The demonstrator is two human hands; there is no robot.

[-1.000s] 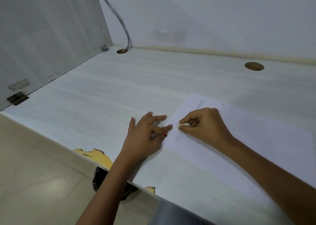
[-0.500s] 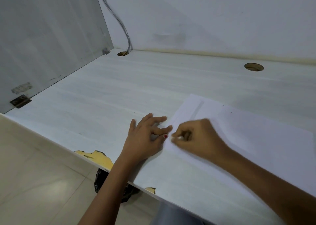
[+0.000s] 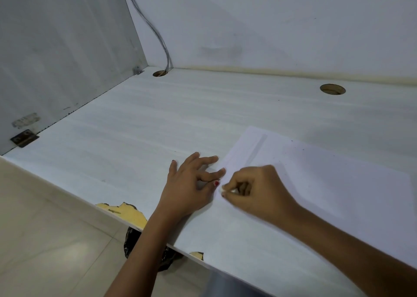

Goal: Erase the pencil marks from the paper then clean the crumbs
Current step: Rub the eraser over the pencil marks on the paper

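A white sheet of paper (image 3: 327, 179) lies on the pale desk (image 3: 180, 120), right of centre, with a faint grey band near its left edge and small dark crumbs scattered on it. My right hand (image 3: 257, 190) pinches a small white eraser (image 3: 225, 191) against the paper's near left edge. My left hand (image 3: 191, 184) lies flat on the desk beside it, fingers spread, fingertips pressing on the paper's left edge. The two hands almost touch.
A grey side panel (image 3: 56, 59) walls the desk's left side and a white wall stands behind. Two round cable holes (image 3: 332, 89) pierce the back of the desk; cables (image 3: 158, 37) run into the left one. The chipped front edge (image 3: 126, 213) drops to a tiled floor.
My right hand has slid with the eraser toward me and to the left along the paper's edge. My left hand has stayed in place.
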